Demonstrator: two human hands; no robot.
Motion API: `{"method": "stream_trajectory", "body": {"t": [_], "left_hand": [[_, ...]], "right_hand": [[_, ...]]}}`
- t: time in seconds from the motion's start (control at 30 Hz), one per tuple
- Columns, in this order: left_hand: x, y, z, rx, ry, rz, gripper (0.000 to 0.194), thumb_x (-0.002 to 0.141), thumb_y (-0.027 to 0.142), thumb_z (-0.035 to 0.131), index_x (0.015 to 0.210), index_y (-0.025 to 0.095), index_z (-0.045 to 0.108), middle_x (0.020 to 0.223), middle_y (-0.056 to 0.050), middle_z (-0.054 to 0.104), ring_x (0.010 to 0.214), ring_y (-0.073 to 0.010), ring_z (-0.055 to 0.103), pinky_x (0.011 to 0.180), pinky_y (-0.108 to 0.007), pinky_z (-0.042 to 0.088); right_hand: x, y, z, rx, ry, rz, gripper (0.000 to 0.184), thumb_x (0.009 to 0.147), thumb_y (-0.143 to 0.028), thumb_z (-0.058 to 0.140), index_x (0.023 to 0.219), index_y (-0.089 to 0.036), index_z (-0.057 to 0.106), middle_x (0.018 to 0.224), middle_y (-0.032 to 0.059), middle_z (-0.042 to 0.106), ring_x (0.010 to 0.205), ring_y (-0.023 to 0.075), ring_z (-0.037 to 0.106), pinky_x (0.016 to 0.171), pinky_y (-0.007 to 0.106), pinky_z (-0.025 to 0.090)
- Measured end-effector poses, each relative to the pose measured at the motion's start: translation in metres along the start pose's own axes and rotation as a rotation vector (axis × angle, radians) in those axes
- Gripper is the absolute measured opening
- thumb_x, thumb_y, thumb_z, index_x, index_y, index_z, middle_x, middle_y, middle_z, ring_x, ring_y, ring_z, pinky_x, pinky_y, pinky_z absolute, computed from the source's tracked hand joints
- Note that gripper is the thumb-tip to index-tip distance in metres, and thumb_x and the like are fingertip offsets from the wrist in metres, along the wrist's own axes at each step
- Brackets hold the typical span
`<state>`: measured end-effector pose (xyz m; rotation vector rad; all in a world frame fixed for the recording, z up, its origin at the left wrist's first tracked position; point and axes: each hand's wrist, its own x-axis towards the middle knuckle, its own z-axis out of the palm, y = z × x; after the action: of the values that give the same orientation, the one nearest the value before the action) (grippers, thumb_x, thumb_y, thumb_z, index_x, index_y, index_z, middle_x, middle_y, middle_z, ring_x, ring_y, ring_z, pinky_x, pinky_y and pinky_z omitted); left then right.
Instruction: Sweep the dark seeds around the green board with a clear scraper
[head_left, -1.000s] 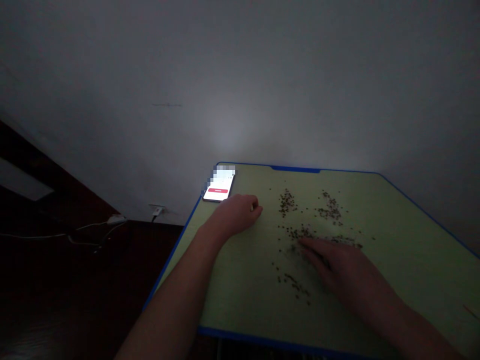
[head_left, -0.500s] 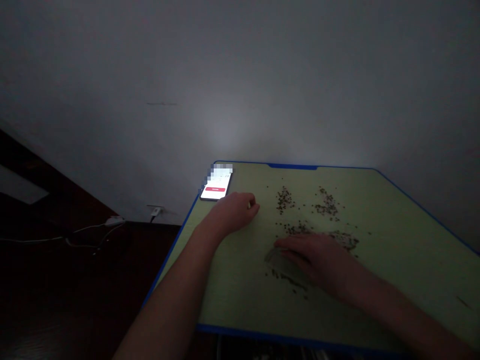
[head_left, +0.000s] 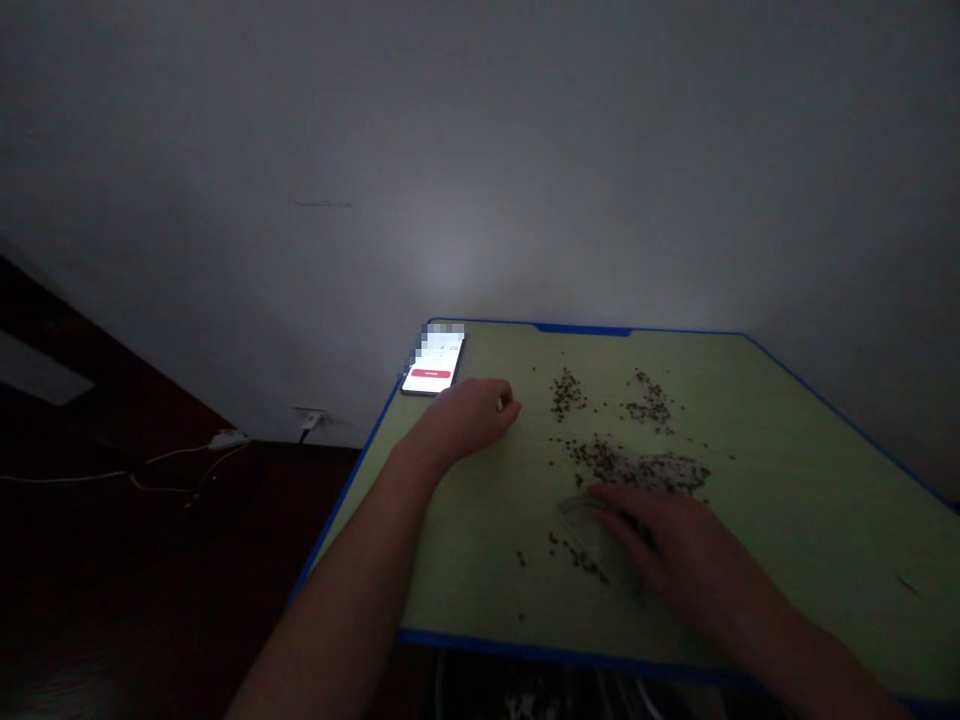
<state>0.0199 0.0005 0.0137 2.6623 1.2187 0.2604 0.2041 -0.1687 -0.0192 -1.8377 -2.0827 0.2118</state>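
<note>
My left hand (head_left: 469, 417) rests curled into a loose fist on the green table (head_left: 787, 440), close to a lit phone (head_left: 433, 361); whether it holds anything is hidden. My right hand (head_left: 679, 550) lies flat, palm down, with fingers stretched out and blurred at the tips, over several small dark seeds (head_left: 630, 468) scattered across the tabletop. More seeds (head_left: 570, 552) lie just left of its fingertips. Two smaller seed clusters (head_left: 564, 392) sit further back.
The table has a blue rim (head_left: 525, 648) and stands against a pale wall. The room is dim. On the dark floor to the left run white cables (head_left: 217, 441) and a plug near the wall.
My right hand has slid back to the right and nearer over the seeds, leaving them pushed into a band. My left hand stays put.
</note>
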Motion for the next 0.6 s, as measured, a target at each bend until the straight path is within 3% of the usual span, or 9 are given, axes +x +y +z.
{"method": "stream_trajectory", "body": {"t": [0.13, 0.33, 0.6], "left_hand": [[0.000, 0.001, -0.001, 0.003, -0.001, -0.002, 0.031, 0.084, 0.038, 0.040, 0.087, 0.018, 0.063, 0.080, -0.006, 0.067, 0.062, -0.0137, 0.056, 0.056, -0.026, 0.038], [0.000, 0.000, -0.001, 0.003, -0.009, 0.003, 0.031, 0.084, 0.038, 0.040, 0.088, 0.018, 0.063, 0.081, -0.006, 0.067, 0.062, -0.0136, 0.056, 0.058, -0.026, 0.038], [0.000, 0.000, 0.001, 0.007, -0.005, 0.015, 0.033, 0.085, 0.039, 0.039, 0.086, 0.018, 0.063, 0.082, -0.007, 0.067, 0.063, -0.0138, 0.056, 0.057, -0.026, 0.038]], "right_hand": [[0.011, -0.009, 0.003, 0.000, 0.015, -0.044, 0.026, 0.087, -0.027, 0.045, 0.102, -0.026, 0.067, 0.093, 0.0032, 0.072, 0.075, 0.0211, 0.068, 0.064, 0.035, 0.054], [0.018, -0.007, -0.001, -0.011, -0.008, -0.089, 0.028, 0.087, -0.026, 0.045, 0.106, -0.025, 0.065, 0.097, 0.0030, 0.071, 0.079, 0.0213, 0.068, 0.070, 0.038, 0.054], [-0.023, 0.019, -0.012, 0.024, 0.045, -0.034, 0.028, 0.086, -0.028, 0.045, 0.101, -0.025, 0.068, 0.098, 0.0014, 0.071, 0.084, 0.0199, 0.068, 0.075, 0.036, 0.056]]}}
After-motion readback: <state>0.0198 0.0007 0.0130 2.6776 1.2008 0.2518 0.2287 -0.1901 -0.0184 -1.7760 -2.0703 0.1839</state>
